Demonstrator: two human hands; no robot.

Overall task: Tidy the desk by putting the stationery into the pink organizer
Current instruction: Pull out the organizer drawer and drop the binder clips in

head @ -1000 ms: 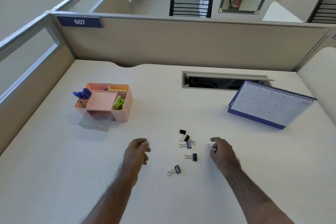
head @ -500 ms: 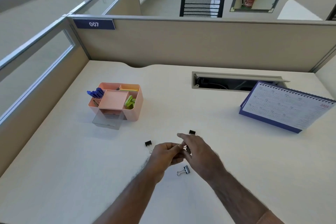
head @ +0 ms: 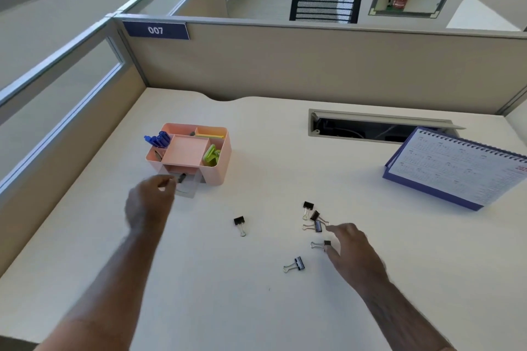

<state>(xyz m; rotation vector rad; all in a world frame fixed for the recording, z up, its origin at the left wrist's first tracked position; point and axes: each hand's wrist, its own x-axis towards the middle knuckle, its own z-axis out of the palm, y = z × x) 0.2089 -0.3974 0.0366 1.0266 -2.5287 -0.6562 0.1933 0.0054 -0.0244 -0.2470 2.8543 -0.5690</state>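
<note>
Pink plastic sets off the organizer (head: 219, 162) at the left of the desk (head: 256, 308) in my head view, its clear drawer (head: 189, 189) pulled out at the front. Half a second ago I had both hands pressed together at mid-desk; now they are well apart. My left hand (head: 149, 202) has travelled up to the drawer, blurred, its fingers pinching a dark binder clip (head: 182, 178) right over the drawer's opening. My right hand (head: 352, 251) has swung back to the loose clips, fingers spread and relaxed, gripping nothing; its thumb tip touches the black body of one clip (head: 320, 244).

I count six binder clips lying on the desk: a lone clip (head: 239, 224) at the centre, a cluster of three (head: 313, 218) that touch or overlap just above my right hand, the one at my thumb, and the nearest clip (head: 295, 264) towards me. With the one I hold, that makes seven.

In the organizer, a bundle of blue pens (head: 158, 138) stands in the left compartment; I cannot count them. One green item (head: 211, 154) sits in the right compartment, something yellow (head: 209, 135) in the back one.

One desk calendar (head: 456, 168) stands at the right, in front of the open cable tray (head: 370, 124).
</note>
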